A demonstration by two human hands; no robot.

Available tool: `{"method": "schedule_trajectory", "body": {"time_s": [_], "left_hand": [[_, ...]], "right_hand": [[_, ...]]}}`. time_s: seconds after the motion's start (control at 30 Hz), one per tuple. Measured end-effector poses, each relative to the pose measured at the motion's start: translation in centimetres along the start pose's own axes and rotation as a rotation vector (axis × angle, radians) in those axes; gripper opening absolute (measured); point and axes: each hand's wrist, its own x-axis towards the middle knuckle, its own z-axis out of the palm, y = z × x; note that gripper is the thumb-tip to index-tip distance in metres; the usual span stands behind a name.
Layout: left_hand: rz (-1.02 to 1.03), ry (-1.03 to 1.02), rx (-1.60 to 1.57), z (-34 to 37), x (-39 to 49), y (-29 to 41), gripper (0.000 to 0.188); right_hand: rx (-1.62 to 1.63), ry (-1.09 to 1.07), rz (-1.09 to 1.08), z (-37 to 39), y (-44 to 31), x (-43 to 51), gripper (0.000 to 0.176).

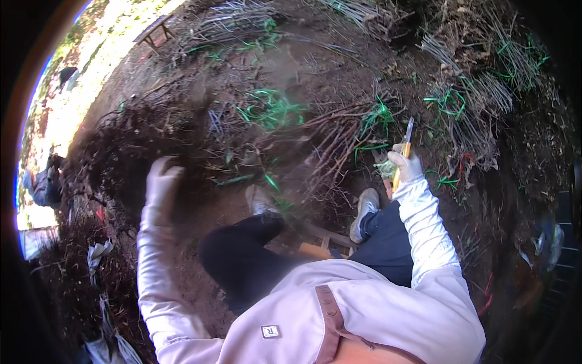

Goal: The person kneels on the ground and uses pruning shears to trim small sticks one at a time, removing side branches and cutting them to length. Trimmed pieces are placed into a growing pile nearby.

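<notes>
My gloved right hand [406, 164] is closed around a yellow-handled tool [403, 150], whose narrow metal end points up and away from me. Pale green material [385, 169] and a brownish-orange piece show beside this hand. My gloved left hand [166, 175], blurred, is out to the left over dark soil and roots; its fingers look curled, and whether they hold anything cannot be told. Between and beyond my shoes lie a loose bundle of reddish-brown bare stems [336, 145] with green plastic tie [379, 116] around its upper end and a tangle of green plastic strips [273, 109].
Tied bundles of grey stems with roots [473, 132] lie at the right, with more stems [236, 22] at the top. Dark rooty matter [113, 150] is heaped at the left. A small wooden bench [157, 34] stands at the upper left, and a person [45, 184] is at the left edge.
</notes>
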Motion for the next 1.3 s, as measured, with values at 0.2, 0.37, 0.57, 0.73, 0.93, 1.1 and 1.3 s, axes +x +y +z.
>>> {"method": "schedule_trajectory", "body": {"time_s": [0.2, 0.37, 0.57, 0.73, 0.93, 1.1, 1.3], "left_hand": [[-0.114, -0.750, 0.228, 27.1, -2.7, -3.8, 0.022], [-0.141, -0.862, 0.988, 38.4, -5.6, -1.9, 0.046], [-0.189, -0.737, 0.348, 36.6, -4.6, 3.2, 0.023], [-0.444, -0.854, 0.097, 23.9, -5.7, 12.9, 0.029], [-0.769, -0.858, -0.950, 17.2, -13.0, 13.6, 0.011], [-0.442, -0.784, -0.214, 21.8, -13.3, 8.6, 0.006], [-0.321, -0.662, -0.046, 20.9, -16.8, 10.2, 0.006]], "right_hand": [[0.033, 0.015, -0.014, 0.9, 1.8, 2.7, 0.023], [0.075, -0.076, -0.051, 0.8, 1.7, 1.4, 0.035], [0.255, 0.049, -0.073, -2.7, 0.6, 2.1, 0.034], [0.201, 0.128, -0.107, -5.2, 1.0, 2.0, 0.027], [0.114, 0.053, -0.309, -4.6, 2.8, -1.8, 0.037], [0.446, -0.097, -0.337, -6.3, 3.1, -3.9, 0.040], [0.144, 0.089, -0.549, -10.8, 3.5, -6.5, 0.038]]}}
